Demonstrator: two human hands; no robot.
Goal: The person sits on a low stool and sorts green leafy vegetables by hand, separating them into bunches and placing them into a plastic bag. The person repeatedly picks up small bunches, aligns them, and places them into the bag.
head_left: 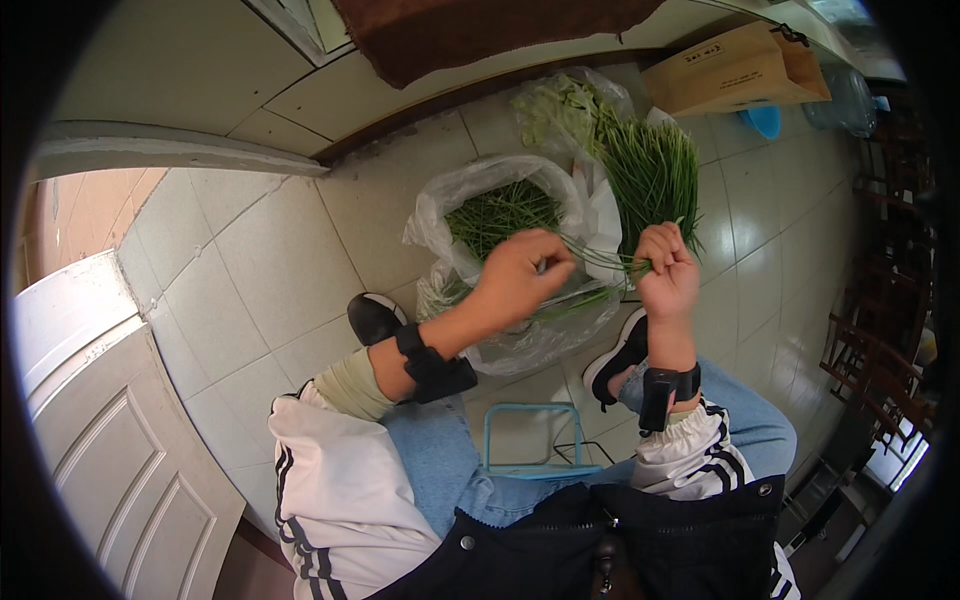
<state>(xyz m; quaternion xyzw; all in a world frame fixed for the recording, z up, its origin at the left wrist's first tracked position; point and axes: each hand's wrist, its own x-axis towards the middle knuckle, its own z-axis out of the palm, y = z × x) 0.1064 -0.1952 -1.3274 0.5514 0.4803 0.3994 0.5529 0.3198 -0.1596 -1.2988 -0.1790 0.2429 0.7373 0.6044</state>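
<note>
My right hand (667, 268) is closed round a few long, thin green stalks (606, 256), which stretch leftward toward my other hand. My left hand (528, 268) is curled, thumb and fingers drawn together; what lies in its grip is hidden. It hovers over the near edge of a clear plastic bag (424, 212), opened wide with a tangle of cut green stalks (500, 214) inside. Just beyond my right hand lies a thick bundle of the same long stalks (655, 180), side by side on white wrapping. Another crumpled clear bag (510, 348) lies nearer to me, some greens in it.
Pale leafy trimmings (560, 108) lie in plastic behind the bundle. A brown paper bag (735, 75), a blue bowl (762, 122) and a large clear water jug (842, 100) stand far right. A blue stool frame (530, 408) is between my legs. A white door (130, 450) is at left.
</note>
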